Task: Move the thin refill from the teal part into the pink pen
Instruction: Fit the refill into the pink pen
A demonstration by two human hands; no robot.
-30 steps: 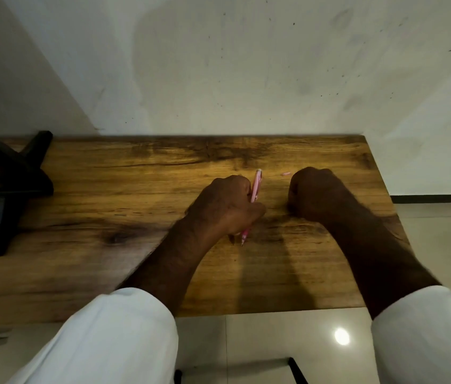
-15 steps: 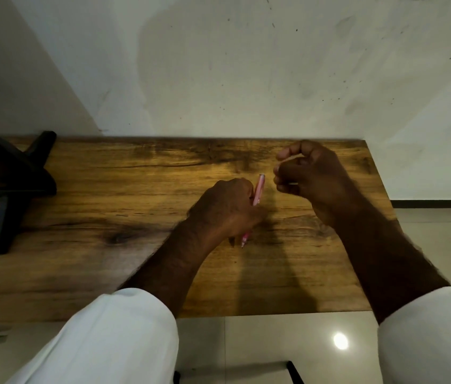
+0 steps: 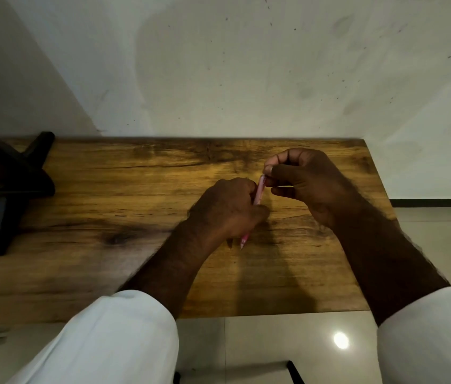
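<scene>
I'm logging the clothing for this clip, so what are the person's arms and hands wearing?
Both arms wear loose white sleeves, the left sleeve and right sleeve, pushed up so the forearms are bare. The left hand and right hand are bare too: no gloves, rings, watch or markings visible.

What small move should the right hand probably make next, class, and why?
Probably press its pinch down into the far end of the pink pen. The left hand grips the barrel, tip towards the wearer, and the right hand pinches at its open end; what it holds is hidden.

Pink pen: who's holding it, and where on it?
Left hand is fisted around the pink pen mid-barrel. Right hand fingertips meet its top end; cannot tell what they pinch.
</scene>
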